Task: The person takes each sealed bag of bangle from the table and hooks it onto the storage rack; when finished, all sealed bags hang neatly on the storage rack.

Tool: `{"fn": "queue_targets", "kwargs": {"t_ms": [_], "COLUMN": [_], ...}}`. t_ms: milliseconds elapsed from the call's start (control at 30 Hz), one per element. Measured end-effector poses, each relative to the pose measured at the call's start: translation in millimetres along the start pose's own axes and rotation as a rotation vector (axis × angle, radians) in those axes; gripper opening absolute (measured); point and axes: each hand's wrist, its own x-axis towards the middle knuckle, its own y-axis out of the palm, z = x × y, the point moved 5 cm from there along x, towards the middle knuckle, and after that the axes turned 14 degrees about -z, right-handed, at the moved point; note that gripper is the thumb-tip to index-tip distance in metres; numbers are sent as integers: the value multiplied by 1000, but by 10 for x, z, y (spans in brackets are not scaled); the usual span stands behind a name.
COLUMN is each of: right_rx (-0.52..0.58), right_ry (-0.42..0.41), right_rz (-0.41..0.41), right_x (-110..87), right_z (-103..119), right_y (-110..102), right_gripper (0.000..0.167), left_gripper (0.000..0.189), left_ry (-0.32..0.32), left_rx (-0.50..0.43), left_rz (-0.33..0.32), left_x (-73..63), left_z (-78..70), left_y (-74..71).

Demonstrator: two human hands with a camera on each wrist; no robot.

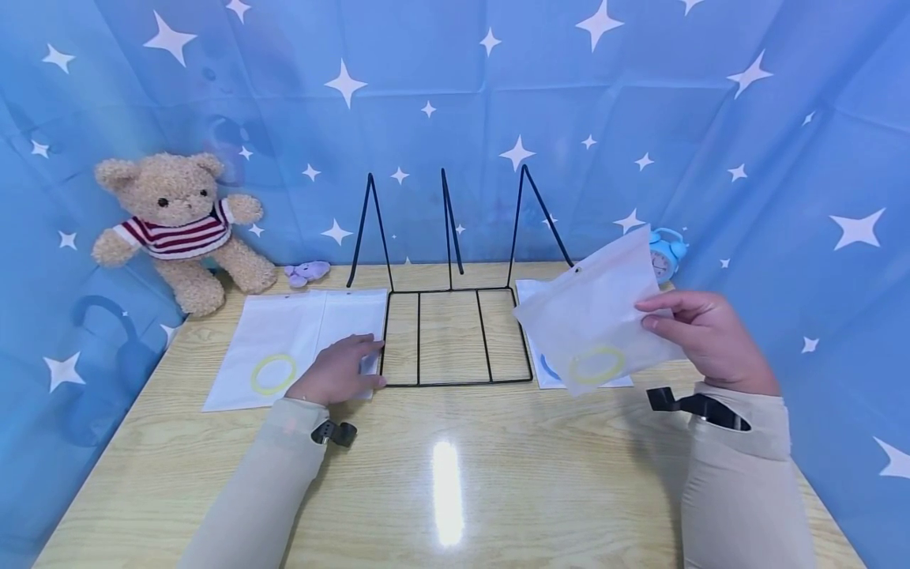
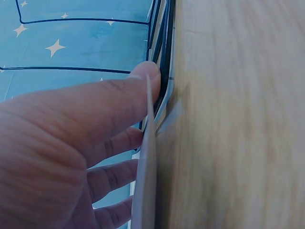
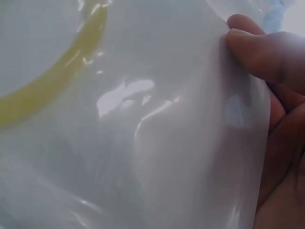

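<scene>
A black wire rack (image 1: 418, 340) lies on the table, its three pointed wire loops standing up at the back. My left hand (image 1: 340, 369) rests over a white bag (image 1: 348, 312) at the rack's left side, fingers spread. In the left wrist view its thumb (image 2: 119, 93) touches the rack's wire, and the bag's edge (image 2: 145, 181) stands up beside the fingers. My right hand (image 1: 711, 336) pinches the right edge of a translucent white plastic bag (image 1: 604, 292), held up and tilted. A yellow ring (image 3: 57, 76) shows through it. Behind it lies another white bag (image 1: 614, 383), partly hidden, with a blue curve.
Left of the rack is a flat white bag (image 1: 280, 332) with a yellow ring. A teddy bear (image 1: 174, 205) in a striped top and a small purple toy (image 1: 307, 273) are at the back left. A blue alarm clock (image 1: 664, 257) stands back right, before a starry curtain (image 1: 426, 55).
</scene>
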Motion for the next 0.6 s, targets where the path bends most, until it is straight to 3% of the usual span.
{"fn": "queue_targets", "kwargs": {"t_ms": [467,600], "right_rx": [-156,-269], "right_ry": [-54,-84], "right_rz": [-43,-44], "right_x": [17,28], "right_z": [-6,-23], "right_y": [56,65], "right_gripper": [28,29], "left_gripper": [72,73], "left_ry": [-13,-8], "left_rx": [-5,0], "left_rz": [1,2], "left_x": [-6,-1], "left_z": [5,12], "left_y": [17,25]}}
